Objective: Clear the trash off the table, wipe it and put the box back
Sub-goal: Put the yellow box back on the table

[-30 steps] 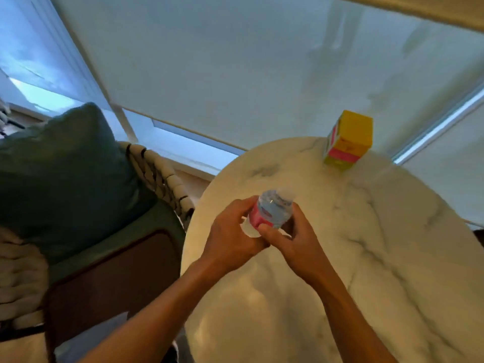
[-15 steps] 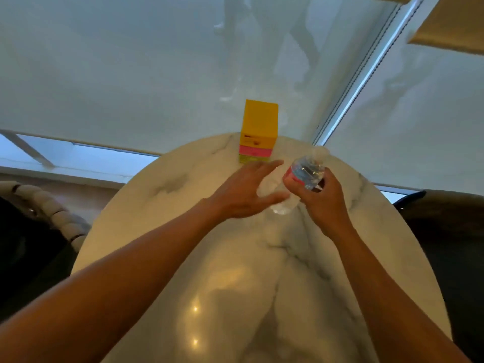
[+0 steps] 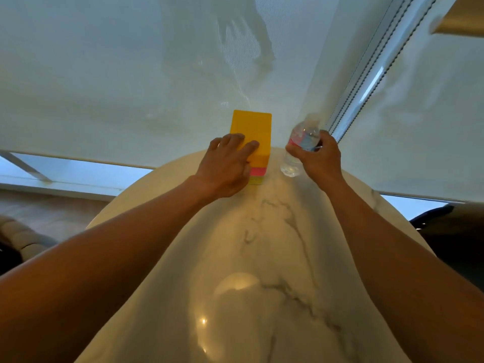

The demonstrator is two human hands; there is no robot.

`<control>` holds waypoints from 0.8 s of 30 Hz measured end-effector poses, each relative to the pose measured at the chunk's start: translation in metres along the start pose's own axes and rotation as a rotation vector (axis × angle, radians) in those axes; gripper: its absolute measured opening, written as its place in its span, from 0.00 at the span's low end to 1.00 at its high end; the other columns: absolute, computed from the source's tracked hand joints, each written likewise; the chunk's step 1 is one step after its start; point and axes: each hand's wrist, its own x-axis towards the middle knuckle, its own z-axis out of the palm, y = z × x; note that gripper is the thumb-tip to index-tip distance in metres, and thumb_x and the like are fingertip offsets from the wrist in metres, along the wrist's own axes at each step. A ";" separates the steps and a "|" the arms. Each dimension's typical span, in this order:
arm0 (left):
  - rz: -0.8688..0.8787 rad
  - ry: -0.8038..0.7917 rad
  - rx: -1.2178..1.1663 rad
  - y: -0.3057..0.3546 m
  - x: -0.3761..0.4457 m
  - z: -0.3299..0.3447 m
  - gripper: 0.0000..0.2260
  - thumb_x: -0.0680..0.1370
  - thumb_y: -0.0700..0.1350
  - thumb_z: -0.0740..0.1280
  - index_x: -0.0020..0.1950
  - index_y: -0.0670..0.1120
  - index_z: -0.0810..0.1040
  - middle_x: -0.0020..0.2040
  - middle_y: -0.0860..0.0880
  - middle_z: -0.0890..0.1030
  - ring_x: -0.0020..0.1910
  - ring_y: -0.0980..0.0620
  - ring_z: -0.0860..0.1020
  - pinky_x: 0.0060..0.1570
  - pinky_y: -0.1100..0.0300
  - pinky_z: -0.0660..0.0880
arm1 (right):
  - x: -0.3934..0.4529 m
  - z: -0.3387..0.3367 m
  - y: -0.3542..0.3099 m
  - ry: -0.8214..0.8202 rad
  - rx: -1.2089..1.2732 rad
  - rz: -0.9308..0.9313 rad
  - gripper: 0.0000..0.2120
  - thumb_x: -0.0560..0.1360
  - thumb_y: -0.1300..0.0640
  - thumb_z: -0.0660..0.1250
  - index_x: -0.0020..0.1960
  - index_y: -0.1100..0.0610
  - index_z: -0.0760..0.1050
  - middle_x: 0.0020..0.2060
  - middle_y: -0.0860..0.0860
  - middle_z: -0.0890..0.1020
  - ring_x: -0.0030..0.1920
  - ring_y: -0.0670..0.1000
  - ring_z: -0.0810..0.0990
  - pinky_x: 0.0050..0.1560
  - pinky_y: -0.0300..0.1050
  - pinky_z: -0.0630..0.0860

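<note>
A yellow box (image 3: 252, 127) with pink and green bands near its base stands at the far edge of the round white marble table (image 3: 262, 258). My left hand (image 3: 225, 166) lies against the box's near left side, fingers spread over its top edge. To the right of the box, a small clear plastic water bottle (image 3: 301, 145) with a pink label stands with its base at the table surface. My right hand (image 3: 318, 155) is closed around the bottle's middle.
White roller blinds (image 3: 131, 74) hang right behind the table's far edge, with a bead chain (image 3: 366, 82) at the right. A dark chair (image 3: 450, 231) is at the right of the table, and a woven chair arm (image 3: 23, 234) at the left.
Both hands reached farther away across the table. My left hand let go of the bottle and landed on the yellow box. My right hand carried the bottle to the box's right side.
</note>
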 end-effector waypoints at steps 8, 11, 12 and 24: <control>0.013 0.003 0.073 -0.003 -0.001 0.006 0.29 0.74 0.53 0.57 0.75 0.51 0.60 0.72 0.43 0.64 0.71 0.42 0.62 0.69 0.46 0.57 | 0.022 0.034 -0.001 0.034 -0.041 -0.008 0.27 0.67 0.47 0.76 0.61 0.56 0.73 0.51 0.49 0.75 0.50 0.48 0.74 0.48 0.39 0.69; 0.014 -0.006 0.064 -0.002 -0.003 0.005 0.31 0.72 0.54 0.54 0.75 0.50 0.61 0.72 0.43 0.64 0.71 0.42 0.62 0.68 0.45 0.59 | 0.026 0.042 -0.003 0.038 -0.057 -0.025 0.28 0.67 0.45 0.75 0.62 0.56 0.72 0.52 0.51 0.77 0.51 0.49 0.76 0.48 0.39 0.70; 0.013 -0.018 0.061 -0.002 -0.003 0.005 0.31 0.72 0.54 0.54 0.75 0.51 0.59 0.73 0.43 0.63 0.72 0.42 0.61 0.69 0.45 0.58 | 0.027 0.044 -0.003 0.039 -0.066 -0.033 0.29 0.67 0.45 0.75 0.62 0.56 0.72 0.53 0.52 0.78 0.52 0.49 0.76 0.48 0.38 0.69; 0.045 -0.144 0.095 -0.003 0.000 -0.005 0.33 0.75 0.51 0.62 0.77 0.50 0.51 0.75 0.43 0.56 0.74 0.41 0.55 0.72 0.44 0.54 | 0.018 0.037 -0.006 -0.057 -0.078 0.031 0.33 0.70 0.49 0.75 0.69 0.56 0.66 0.60 0.51 0.77 0.54 0.46 0.75 0.46 0.30 0.69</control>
